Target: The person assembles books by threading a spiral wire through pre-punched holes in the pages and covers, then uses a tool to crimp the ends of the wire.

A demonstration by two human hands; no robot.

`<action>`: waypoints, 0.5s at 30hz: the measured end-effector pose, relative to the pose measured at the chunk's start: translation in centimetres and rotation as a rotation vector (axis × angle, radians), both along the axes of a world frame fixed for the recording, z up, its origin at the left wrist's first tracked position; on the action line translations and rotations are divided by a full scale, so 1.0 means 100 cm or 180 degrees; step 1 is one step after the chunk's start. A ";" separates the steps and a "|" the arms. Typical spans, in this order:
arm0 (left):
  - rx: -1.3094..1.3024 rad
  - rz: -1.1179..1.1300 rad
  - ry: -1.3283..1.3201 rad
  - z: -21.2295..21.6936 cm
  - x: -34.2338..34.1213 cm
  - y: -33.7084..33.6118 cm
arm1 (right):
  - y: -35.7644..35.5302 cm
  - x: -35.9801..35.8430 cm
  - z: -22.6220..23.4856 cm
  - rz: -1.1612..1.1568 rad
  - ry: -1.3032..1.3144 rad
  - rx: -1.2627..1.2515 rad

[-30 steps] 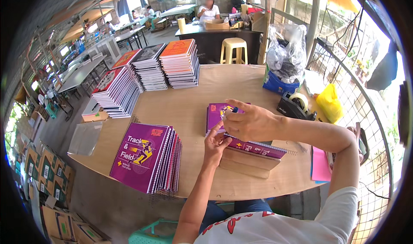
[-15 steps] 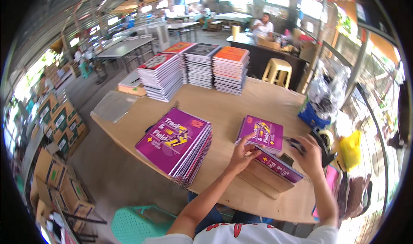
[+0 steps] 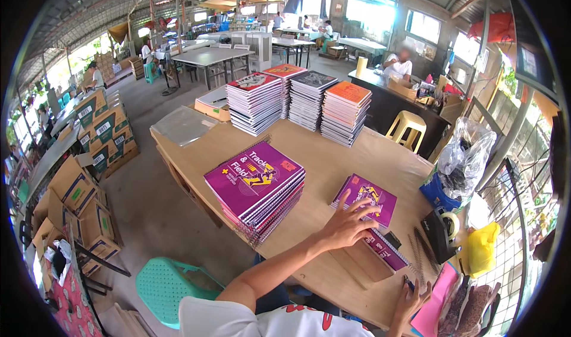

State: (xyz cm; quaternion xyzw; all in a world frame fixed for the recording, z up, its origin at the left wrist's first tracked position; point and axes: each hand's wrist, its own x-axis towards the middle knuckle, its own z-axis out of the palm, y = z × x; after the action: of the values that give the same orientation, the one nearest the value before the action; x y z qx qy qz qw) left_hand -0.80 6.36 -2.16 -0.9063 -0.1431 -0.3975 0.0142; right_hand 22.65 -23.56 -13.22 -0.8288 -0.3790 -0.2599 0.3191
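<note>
My left hand reaches across with its fingers spread over a small stack of purple spiral notebooks. Just below its fingertips, another purple notebook stands on edge against a brown box-like stand. Close to the table's near right edge is my right hand, fingers apart. A small dark-handled tool, perhaps pliers or a cutter, lies by its thumb. To the left sits a taller stack of larger purple spiral notebooks.
Stacks of red, black and orange-covered notebooks stand at the back beside a clear plastic sheet. Loose wire coils, a black tape dispenser, a yellow bag and a pink sheet are on the right. A green stool stands left.
My right hand has moved down toward the near edge, and the dark tool it held is now low by its thumb. My left hand's fingers have spread. The view has shifted.
</note>
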 end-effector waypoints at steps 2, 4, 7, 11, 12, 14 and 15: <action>0.0047 -0.0038 0.0120 0.002 0.001 0.003 | 0.008 -0.016 0.022 -0.0230 -0.0148 -0.0086; -0.0900 -0.0198 -0.0331 0.034 0.007 -0.015 | 0.013 -0.022 0.064 -0.0055 -0.0159 0.0190; -0.2116 -0.0223 -0.1588 0.009 0.002 -0.010 | 0.032 -0.042 0.142 0.1102 0.0077 0.0574; -0.2431 0.0004 -0.1984 -0.047 -0.012 -0.021 | 0.110 -0.095 0.225 0.2466 -0.0157 -0.0654; -0.2211 0.0058 -0.1966 -0.049 -0.017 -0.022 | 0.127 -0.103 0.235 0.2622 -0.0134 -0.0960; -0.2023 0.0220 -0.1784 -0.038 -0.034 -0.027 | 0.159 -0.117 0.242 0.2781 -0.0221 -0.1467; -0.1892 0.0218 -0.1749 -0.031 -0.043 -0.028 | 0.174 -0.127 0.243 0.2781 -0.0340 -0.1667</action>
State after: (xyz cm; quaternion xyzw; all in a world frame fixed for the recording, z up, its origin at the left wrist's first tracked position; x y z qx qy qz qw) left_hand -5.14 3.56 -5.27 -0.7256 -0.2804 -0.5655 -0.2740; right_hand 9.97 -6.12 11.06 -0.6307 -0.7583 -0.0405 0.1597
